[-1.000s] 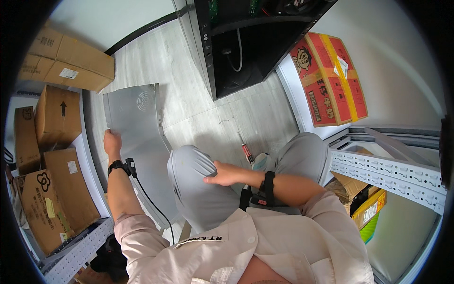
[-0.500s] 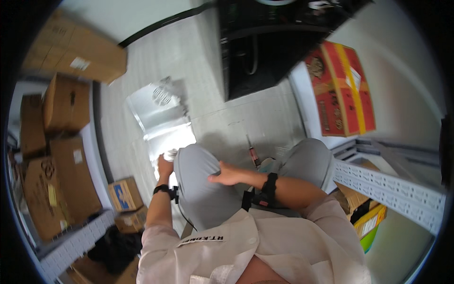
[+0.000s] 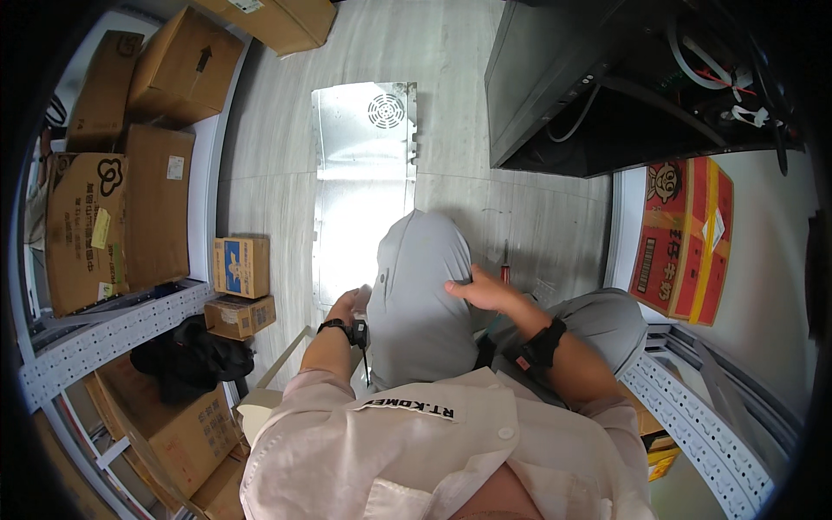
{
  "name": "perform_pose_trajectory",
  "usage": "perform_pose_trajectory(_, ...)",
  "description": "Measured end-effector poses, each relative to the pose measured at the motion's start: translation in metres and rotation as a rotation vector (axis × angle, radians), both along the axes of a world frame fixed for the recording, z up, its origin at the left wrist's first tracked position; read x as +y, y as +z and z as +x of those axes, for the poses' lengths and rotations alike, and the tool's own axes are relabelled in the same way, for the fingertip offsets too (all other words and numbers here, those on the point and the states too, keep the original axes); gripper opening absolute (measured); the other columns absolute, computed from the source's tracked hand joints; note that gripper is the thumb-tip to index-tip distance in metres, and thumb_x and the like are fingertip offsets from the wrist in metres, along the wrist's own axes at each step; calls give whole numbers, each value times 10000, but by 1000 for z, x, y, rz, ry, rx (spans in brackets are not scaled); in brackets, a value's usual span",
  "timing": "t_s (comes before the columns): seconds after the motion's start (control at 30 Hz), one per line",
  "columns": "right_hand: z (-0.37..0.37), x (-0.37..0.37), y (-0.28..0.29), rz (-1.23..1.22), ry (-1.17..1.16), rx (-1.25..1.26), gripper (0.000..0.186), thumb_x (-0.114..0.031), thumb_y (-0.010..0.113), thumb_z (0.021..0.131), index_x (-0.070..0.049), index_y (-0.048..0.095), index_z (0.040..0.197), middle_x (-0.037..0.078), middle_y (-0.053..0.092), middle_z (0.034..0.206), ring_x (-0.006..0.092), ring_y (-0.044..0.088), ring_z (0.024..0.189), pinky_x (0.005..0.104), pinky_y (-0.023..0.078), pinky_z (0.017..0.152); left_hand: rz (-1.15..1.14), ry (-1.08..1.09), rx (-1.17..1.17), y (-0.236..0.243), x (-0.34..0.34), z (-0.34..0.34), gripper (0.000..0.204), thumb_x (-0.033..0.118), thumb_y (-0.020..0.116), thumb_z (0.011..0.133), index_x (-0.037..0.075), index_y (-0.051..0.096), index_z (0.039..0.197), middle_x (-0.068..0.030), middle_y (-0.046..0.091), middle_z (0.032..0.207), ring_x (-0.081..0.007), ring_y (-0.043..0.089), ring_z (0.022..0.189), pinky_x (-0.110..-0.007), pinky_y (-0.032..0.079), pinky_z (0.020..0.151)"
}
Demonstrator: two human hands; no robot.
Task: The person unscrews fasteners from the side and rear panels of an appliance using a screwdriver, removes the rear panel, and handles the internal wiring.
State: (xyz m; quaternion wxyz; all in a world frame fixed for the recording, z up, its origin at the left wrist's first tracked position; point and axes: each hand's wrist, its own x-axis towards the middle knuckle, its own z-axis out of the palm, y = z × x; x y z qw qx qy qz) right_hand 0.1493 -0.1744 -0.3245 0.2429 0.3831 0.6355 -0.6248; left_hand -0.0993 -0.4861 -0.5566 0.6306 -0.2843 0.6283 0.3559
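A shiny sheet-metal panel (image 3: 351, 199) with a round vent grille lies lengthwise on the floor in front of me. My left hand (image 3: 348, 303) is down at its near edge, beside my left knee. Its fingertips are partly hidden, so I cannot tell whether they grip the panel. My right hand (image 3: 487, 290) rests against the inner side of my left knee (image 3: 423, 277), thumb spread across the grey trousers, holding nothing. Just beyond that hand, a red-handled screwdriver (image 3: 505, 272) lies on the floor, partly covered.
At the far right stands a black metal cabinet (image 3: 555, 113) with loose cables inside. A red carton (image 3: 680, 243) sits to its near side, above a perforated shelf rail (image 3: 693, 425). Cardboard boxes (image 3: 156, 208) fill shelving at left, and small boxes (image 3: 243, 267) stand on the floor.
My view has turned, so the panel now looks straighter and the cabinet sits farther right. My left hand stays by the panel, my right hand at the knee.
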Motion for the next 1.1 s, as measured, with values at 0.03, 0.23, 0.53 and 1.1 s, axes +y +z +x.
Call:
perform_pose_trajectory(0.03,-1,1,2,-17,8,13,1028,-564,657,823,210,265,1375,353,430,1378,386,454,1300,372,373,1067,28,-171,67,-25,-25,-3,497,419,363,1017,99,470,1381,-83,566,1320,-254,489,1233,-553,405,992)
perform_pose_trajectory(0.23,11,-1,-38,-70,-48,29,1024,-561,678,825,175,265,1406,321,421,1405,366,442,1313,369,368,1069,-105,186,8,-81,-59,-1,329,413,508,960,146,619,1116,-97,616,963,-250,552,960,-443,473,757)
perform_pose_trajectory(0.53,10,-3,-26,-23,-33,21,1061,-597,676,796,198,281,1377,361,423,1380,381,451,1306,376,385,1053,-5,444,145,-95,-47,1,273,235,488,997,5,564,1123,-137,641,960,-300,651,787,-429,590,682)
perform_pose_trajectory(1.1,53,75,-113,53,-128,-270,582,-452,540,905,-17,544,1291,172,608,1250,295,626,1056,417,503,847,45,-1035,975,29,62,-73,551,300,660,830,-20,575,1271,-221,600,1271,-332,568,1202,-393,449,1016)
